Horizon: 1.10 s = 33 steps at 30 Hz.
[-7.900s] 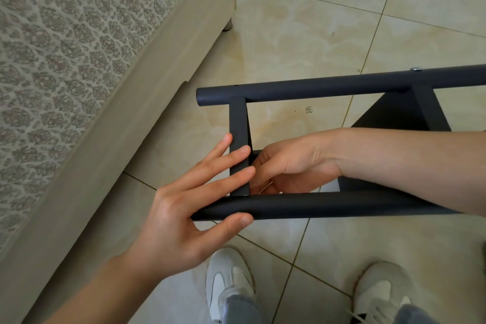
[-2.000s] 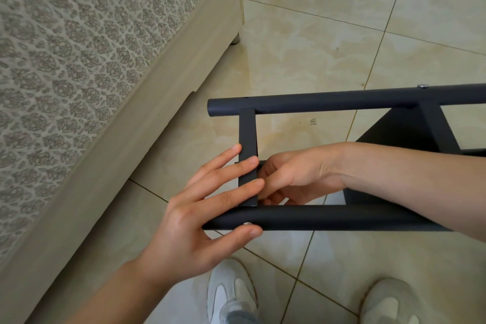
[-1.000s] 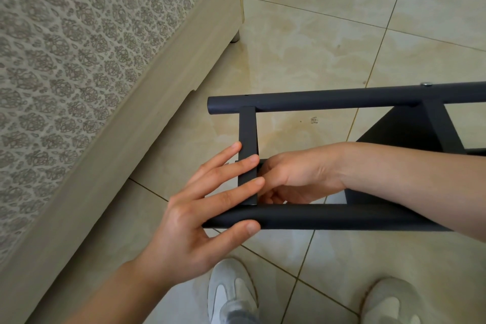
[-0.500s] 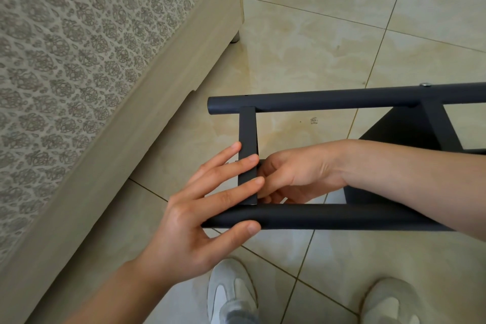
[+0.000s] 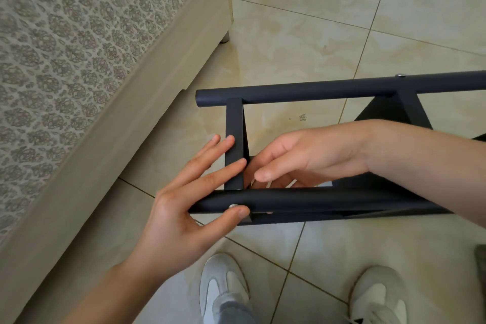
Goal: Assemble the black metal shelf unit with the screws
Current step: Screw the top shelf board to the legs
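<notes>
Black shelf frame on its side on the floor beside the bed, two screws showing. Left hand spreads straight fingers across a crossbar, thumb on the near screw; right hand curls its fingers inside, grip unclear.

**What you've got on, from the head cam**

Your forearms are bare right down to your left hand and right hand. At 6 o'clock your left shoe is a white sneaker with greyish panels. Its twin, the right shoe, is at 5 o'clock, white laces showing. A faded blue-grey jeans cuff hangs over the left one.
</notes>
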Motion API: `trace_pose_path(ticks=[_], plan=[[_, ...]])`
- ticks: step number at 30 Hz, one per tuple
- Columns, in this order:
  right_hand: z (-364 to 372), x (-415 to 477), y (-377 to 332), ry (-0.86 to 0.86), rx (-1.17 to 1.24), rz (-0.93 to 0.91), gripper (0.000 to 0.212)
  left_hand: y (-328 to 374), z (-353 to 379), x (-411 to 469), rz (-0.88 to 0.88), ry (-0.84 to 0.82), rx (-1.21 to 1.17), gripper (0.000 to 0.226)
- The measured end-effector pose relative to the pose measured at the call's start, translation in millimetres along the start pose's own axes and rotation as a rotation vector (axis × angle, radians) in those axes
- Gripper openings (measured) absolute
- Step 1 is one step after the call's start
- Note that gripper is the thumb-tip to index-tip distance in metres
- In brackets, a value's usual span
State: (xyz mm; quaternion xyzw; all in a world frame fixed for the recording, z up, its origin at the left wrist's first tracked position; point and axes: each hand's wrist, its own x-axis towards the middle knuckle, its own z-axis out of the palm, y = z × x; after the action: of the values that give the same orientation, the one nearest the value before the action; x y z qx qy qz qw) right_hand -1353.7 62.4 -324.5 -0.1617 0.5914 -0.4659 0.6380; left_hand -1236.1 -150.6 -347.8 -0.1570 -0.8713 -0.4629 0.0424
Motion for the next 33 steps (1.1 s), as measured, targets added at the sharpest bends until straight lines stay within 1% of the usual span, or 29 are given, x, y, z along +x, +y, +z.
trace_pose_path(ticks=[2, 4, 7, 9, 11, 14, 15, 16, 18, 19, 22, 27, 29, 33], plan=[[6.2, -11.7, -3.5, 0.057, -0.106, -0.014, 0.029, 3.3, 4.9, -6.2, -0.119, 0.064, -0.090, 0.069], [14.7, -24.7, -7.3, 0.149, -0.211, -0.012, 0.026, 7.7, 11.2, -12.4, -0.260, 0.152, -0.255, 0.084], [27.1, -43.0, -6.7, 0.347, -0.393, 0.010, 0.020, 12.4, 23.5, -19.9, -0.486, 0.255, -0.526, 0.090], [33.5, -54.9, -4.2, 0.466, -0.479, 0.029, 0.020, 17.9, 33.6, -23.1, -0.634, 0.274, -0.659, 0.098], [39.0, -68.4, 1.4, 0.551, -0.567, 0.037, 0.024, 24.6, 43.0, -26.1, -0.738, 0.263, -0.736, 0.106], [40.9, -79.0, 12.1, 0.635, -0.686, 0.082, 0.027, 24.2, 51.4, -28.9, -0.832, 0.213, -0.690, 0.085], [42.6, -85.6, 15.4, 0.664, -0.705, 0.093, 0.027, 26.9, 52.1, -28.5, -0.843, 0.198, -0.668, 0.084], [44.5, -91.2, 18.2, 0.690, -0.723, 0.101, 0.027, 29.3, 52.6, -27.8, -0.836, 0.190, -0.651, 0.090], [48.4, -100.4, 22.0, 0.736, -0.779, 0.109, 0.028, 32.6, 54.3, -25.9, -0.840, 0.168, -0.627, 0.112], [49.9, -103.5, 23.3, 0.759, -0.813, 0.110, 0.029, 33.8, 54.9, -24.1, -0.855, 0.157, -0.618, 0.115], [55.6, -111.0, 25.7, 0.812, -0.920, 0.136, 0.029, 36.6, 55.1, -21.3, -0.860, 0.166, -0.619, 0.105], [61.2, -122.6, 28.0, 0.844, -1.085, 0.174, 0.032, 39.5, 54.4, -14.8, -0.850, 0.190, -0.600, 0.088], [62.2, -127.8, 27.1, 0.847, -1.131, 0.200, 0.033, 42.9, 53.5, -13.6, -0.833, 0.197, -0.613, 0.084], [62.1, -138.4, 26.6, 0.843, -1.221, 0.257, 0.028, 47.5, 46.0, -11.7, -0.807, 0.188, -0.612, 0.082]])
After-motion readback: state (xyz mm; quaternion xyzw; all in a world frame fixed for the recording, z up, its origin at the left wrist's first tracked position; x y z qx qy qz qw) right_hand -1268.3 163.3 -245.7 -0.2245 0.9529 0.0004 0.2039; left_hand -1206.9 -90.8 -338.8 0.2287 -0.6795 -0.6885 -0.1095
